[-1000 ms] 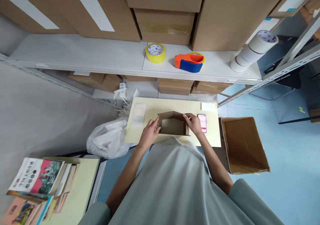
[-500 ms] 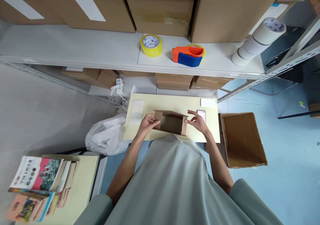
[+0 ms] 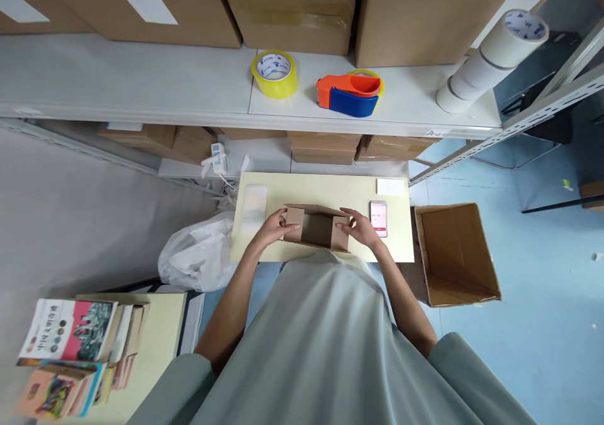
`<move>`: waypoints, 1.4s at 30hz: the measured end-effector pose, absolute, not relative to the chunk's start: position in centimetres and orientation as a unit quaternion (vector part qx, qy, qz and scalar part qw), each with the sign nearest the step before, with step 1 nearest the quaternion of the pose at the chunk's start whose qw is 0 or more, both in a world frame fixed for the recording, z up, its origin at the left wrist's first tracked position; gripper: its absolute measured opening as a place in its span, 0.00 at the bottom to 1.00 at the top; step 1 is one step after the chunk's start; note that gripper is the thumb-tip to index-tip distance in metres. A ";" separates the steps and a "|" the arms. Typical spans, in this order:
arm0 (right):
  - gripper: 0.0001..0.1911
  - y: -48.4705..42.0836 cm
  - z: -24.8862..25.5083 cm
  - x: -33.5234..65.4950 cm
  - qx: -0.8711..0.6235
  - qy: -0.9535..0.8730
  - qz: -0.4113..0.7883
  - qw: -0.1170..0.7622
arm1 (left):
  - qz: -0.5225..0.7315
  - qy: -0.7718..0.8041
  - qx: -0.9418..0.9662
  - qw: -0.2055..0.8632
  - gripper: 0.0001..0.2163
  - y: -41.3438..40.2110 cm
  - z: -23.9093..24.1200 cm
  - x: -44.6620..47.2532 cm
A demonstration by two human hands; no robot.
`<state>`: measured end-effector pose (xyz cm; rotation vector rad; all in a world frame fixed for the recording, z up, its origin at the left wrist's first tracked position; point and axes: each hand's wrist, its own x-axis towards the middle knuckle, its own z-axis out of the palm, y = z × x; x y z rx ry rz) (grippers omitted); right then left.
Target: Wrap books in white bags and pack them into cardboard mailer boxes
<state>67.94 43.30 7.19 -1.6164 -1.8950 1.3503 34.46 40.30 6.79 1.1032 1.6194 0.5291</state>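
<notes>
The box [image 3: 317,230] sits at the middle of the table's [image 3: 325,186] near edge. The right hand [image 3: 362,229], spread and clear of it a moment ago, now closes on the right end flap. The left hand [image 3: 272,227] pinches the left flap, and a phone [image 3: 378,218] lies just beside.

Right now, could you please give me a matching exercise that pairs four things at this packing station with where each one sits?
Things:
1. small cardboard box
2. phone
3. yellow tape roll
4. large open carton

Places:
A. on the floor, right of the table
B. on the white shelf, left of the tape dispenser
C. gripped by the left hand and right hand
D. flat on the table, beside the right hand

Pairs: 1-C, 2-D, 3-B, 4-A.
</notes>
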 end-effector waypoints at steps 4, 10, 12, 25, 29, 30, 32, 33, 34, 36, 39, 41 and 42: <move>0.29 44.5 8.1 68.8 -0.566 -0.663 0.461 0.165 | 0.225 0.661 0.460 0.549 0.46 39.2 7.9 35.0; 0.51 43.6 11.8 72.6 -0.492 -0.670 0.511 0.220 | 0.278 0.657 0.508 0.483 0.54 36.8 11.2 34.4; 0.67 42.8 12.8 73.0 -0.460 -0.711 0.495 0.194 | 0.270 0.635 0.555 0.465 0.60 36.3 12.3 34.3; 0.37 42.8 10.2 71.3 -0.433 -0.834 0.325 0.106 | 0.160 0.577 0.719 0.353 0.35 37.9 12.2 35.8; 0.34 42.9 10.1 71.4 -0.428 -0.844 0.308 0.097 | 0.134 0.576 0.734 0.334 0.25 37.9 12.0 35.7; 0.33 43.0 10.2 71.3 -0.426 -0.847 0.304 0.093 | 0.131 0.574 0.737 0.331 0.24 37.9 12.0 35.7; 0.31 43.2 10.4 71.2 -0.424 -0.851 0.298 0.084 | 0.128 0.571 0.743 0.326 0.22 37.9 11.9 35.7; 0.30 43.3 10.5 71.2 -0.425 -0.852 0.295 0.080 | 0.130 0.568 0.744 0.326 0.20 37.9 11.8 35.8; 0.29 43.4 10.6 71.2 -0.428 -0.851 0.294 0.077 | 0.136 0.566 0.744 0.327 0.17 37.8 11.8 35.8; 0.28 43.5 10.8 71.3 -0.441 -0.842 0.299 0.083 | 0.153 0.566 0.741 0.327 0.15 37.7 11.5 35.8; 0.30 43.3 10.7 71.6 -0.470 -0.823 0.303 0.104 | 0.176 0.584 0.731 0.306 0.24 37.5 11.0 35.9; 0.30 42.9 10.3 71.8 -0.476 -0.826 0.282 0.108 | 0.176 0.586 0.736 0.291 0.32 37.4 10.6 35.9; 0.28 42.8 10.1 71.8 -0.471 -0.834 0.266 0.107 | 0.174 0.580 0.744 0.285 0.32 37.3 10.4 36.0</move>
